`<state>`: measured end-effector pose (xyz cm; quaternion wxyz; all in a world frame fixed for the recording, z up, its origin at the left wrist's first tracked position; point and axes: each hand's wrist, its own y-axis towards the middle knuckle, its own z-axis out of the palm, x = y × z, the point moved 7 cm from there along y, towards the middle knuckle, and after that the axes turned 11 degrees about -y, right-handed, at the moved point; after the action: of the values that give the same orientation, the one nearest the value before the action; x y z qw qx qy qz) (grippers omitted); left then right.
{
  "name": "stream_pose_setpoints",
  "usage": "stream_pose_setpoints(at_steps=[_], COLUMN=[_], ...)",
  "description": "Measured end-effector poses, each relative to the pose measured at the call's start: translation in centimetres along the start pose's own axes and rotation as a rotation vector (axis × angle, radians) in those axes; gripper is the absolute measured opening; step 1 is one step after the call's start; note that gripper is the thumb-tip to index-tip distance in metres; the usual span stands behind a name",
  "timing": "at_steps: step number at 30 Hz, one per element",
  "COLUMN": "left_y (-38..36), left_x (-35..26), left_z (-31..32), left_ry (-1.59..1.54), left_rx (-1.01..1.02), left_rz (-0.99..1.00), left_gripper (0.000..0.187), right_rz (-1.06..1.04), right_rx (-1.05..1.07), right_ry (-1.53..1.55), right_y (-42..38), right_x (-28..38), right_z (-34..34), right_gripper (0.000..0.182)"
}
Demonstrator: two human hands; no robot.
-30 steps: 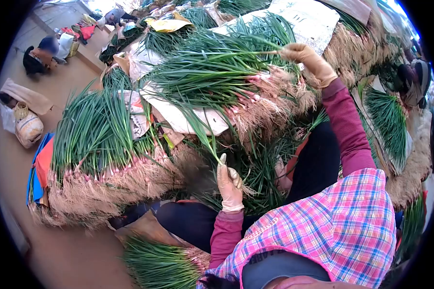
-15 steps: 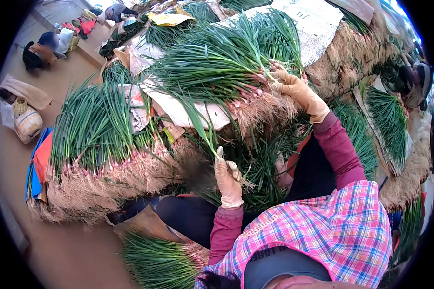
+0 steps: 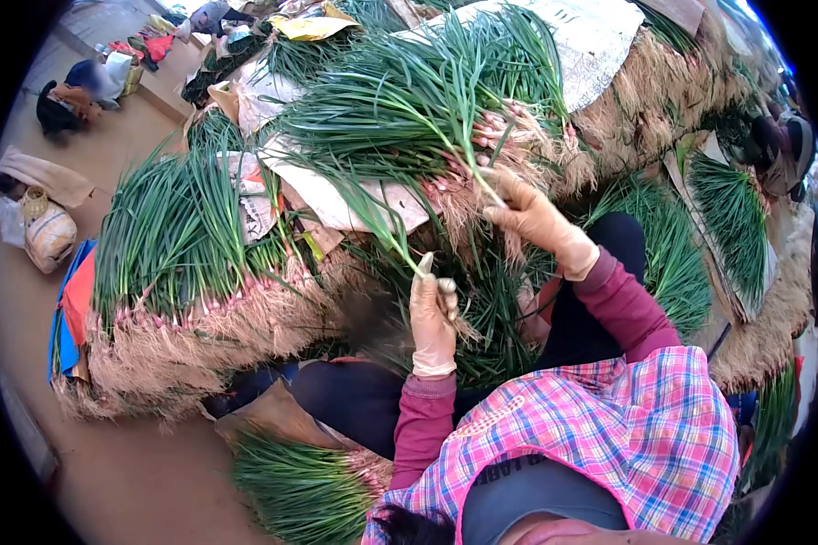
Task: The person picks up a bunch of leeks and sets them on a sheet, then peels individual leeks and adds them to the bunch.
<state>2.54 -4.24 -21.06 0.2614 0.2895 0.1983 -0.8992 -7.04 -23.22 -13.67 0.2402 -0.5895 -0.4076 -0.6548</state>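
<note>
My left hand, in a pale glove, is closed around a few green onions. Their leaves run up and left over the sack, and roots stick out below the fingers. My right hand, gloved too, pinches the pale stem of another green onion near its root end. That one's long leaves reach up over a large heap of green onions with pinkish bulbs and stringy roots. Beneath this heap lies a white sack.
Another row of green onions, roots toward me, lies to the left. A smaller bundle rests by my leg, and more bundles lie at right. A stuffed bag sits on the floor, with a person beyond.
My right hand has come down and left from the heap, drawing a green onion away by its stem. My left hand has shifted slightly, still holding its green onions.
</note>
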Motion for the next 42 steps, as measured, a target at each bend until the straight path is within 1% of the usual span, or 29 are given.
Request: stream_pose_setpoints(at_steps=[2, 4, 5, 6, 8, 9, 11, 12, 14, 15, 16, 17, 18, 21, 22, 23, 24, 26, 27, 28, 30, 31, 32, 35, 38, 39, 40, 41, 42], left_y=[0.2, 0.0, 0.3, 0.3, 0.8, 0.8, 0.4, 0.2, 0.2, 0.3, 0.2, 0.3, -0.7, -0.7, -0.2, 0.3, 0.6, 1.3, 1.7, 2.1, 3.5, 4.6, 5.8, 7.3, 7.2, 7.2, 7.5, 7.6, 7.7], left_x=[0.0, -0.2, -0.1, 0.2, 0.5, 1.0, 1.0, 1.0, 1.4, 1.4, 1.6, 2.2, 1.6, 1.1, 1.3, 1.6, 1.6, 0.6, 0.3, 0.2, 0.4, 1.5, 2.5, 2.9, 1.7, 0.5, -0.9, -3.0, -5.1], left_z=[1.2, 3.3, 4.0, 5.1, 4.4, 3.6, 2.7, 2.3, 2.0, 2.2, 2.3, 1.1, 1.7, 2.2, 1.4, 0.6, -0.8, -2.5, -3.0, -2.9, -0.9, 0.2, 1.5, 2.0, 2.7, 1.9, 0.4, -0.3, -1.2], left_ry=[0.091, 0.093, 0.032, -0.088, 0.049, -0.028, 0.016, 0.059, 0.144, 0.291, 0.439, 0.810, 1.087, 1.064, 0.809, 0.553, 0.289, 0.300, 0.319, 0.395, 0.335, 0.081, -0.161, -0.066, -0.582, -0.547, -0.350, -0.198, -0.039], left_rx=[0.039, 0.058, 0.164, 0.134, 0.211, 0.175, 0.143, 0.110, 0.079, 0.102, 0.124, 0.083, 0.039, 0.123, 0.140, 0.155, 0.024, -0.075, -0.103, -0.071, -0.006, 0.102, 0.244, 0.173, 0.303, 0.230, 0.065, 0.255, 0.317], left_rz=[0.022, 0.007, -0.019, 0.036, 0.052, 0.011, 0.013, 0.011, 0.041, 0.124, 0.206, 0.308, 0.550, 0.627, 0.482, 0.338, 0.202, 0.208, 0.213, 0.212, 0.166, 0.012, -0.078, -0.112, -0.463, -0.354, -0.180, -0.050, 0.088], left_gripper=[0.045, 0.046, 0.046, 0.045, 0.045, 0.047, 0.048, 0.048, 0.048, 0.049, 0.050, 0.055, 0.058, 0.059, 0.057, 0.056, 0.053, 0.042, 0.037, 0.040, 0.046, 0.048, 0.044, 0.038, 0.023, 0.026, 0.024, 0.023, 0.020], right_rz=[0.150, 0.172, 0.117, 0.216, 0.270, 0.271, 0.175, 0.175, 0.282, 0.248, 0.343, 0.261, 0.178, 0.185, 0.203, 0.174, 0.068, 0.007, -0.065, -0.046, 0.007, 0.044, 0.037, 0.017, 0.097, 0.134, 0.149, 0.300, 0.262], right_rx=[0.040, 0.107, 0.100, 0.128, 0.099, 0.102, -0.036, -0.035, -0.124, -0.059, -0.027, -0.040, -0.052, -0.122, -0.181, -0.276, -0.323, -0.486, -0.499, -0.498, -0.498, -0.426, -0.412, -0.379, -0.503, -0.524, -0.539, -0.502, -0.436], right_ry=[-0.088, 0.004, 0.043, 0.122, 0.127, 0.129, 0.064, 0.064, 0.093, 0.172, 0.119, 0.055, -0.008, -0.061, -0.081, 0.053, 0.047, 0.084, 0.167, 0.165, 0.207, 0.307, 0.246, 0.232, 0.099, 0.103, 0.036, -0.094, -0.377], right_y=[-1.5, -2.5, -2.6, -3.3, -3.6, -3.5, -3.0, -2.9, -2.8, -2.5, -2.5, -2.3, -2.1, -1.8, -2.0, -2.1, -2.4, -3.2, -3.5, -4.0, -5.3, -5.9, -6.4, -8.7, -10.4, -11.2, -12.3, -14.2, -16.9], right_x=[-1.6, -1.6, -1.6, -1.7, -3.6, -4.3, -4.5, -4.5, -5.1, -4.6, -4.9, -4.7, -4.7, -6.7, -7.5, -6.9, -4.9, -2.4, -1.9, -1.5, -2.6, -3.0, -4.1, -4.1, -5.4, -6.7, -8.7, -12.7, -18.4], right_z=[1.4, 3.7, 5.1, 6.1, 6.7, 7.0, 6.2, 6.2, 5.9, 6.8, 7.5, 8.1, 8.5, 8.0, 7.6, 7.3, 6.6, 5.3, 4.9, 4.9, 5.9, 7.2, 8.2, 10.0, 8.2, 7.6, 7.1, 7.1, 7.6], right_gripper=[0.056, 0.055, 0.050, 0.042, 0.036, 0.036, 0.033, 0.033, 0.037, 0.041, 0.045, 0.045, 0.046, 0.043, 0.040, 0.035, 0.030, 0.030, 0.031, 0.035, 0.034, 0.034, 0.034, 0.036, 0.037, 0.036, 0.036, 0.035, 0.032])
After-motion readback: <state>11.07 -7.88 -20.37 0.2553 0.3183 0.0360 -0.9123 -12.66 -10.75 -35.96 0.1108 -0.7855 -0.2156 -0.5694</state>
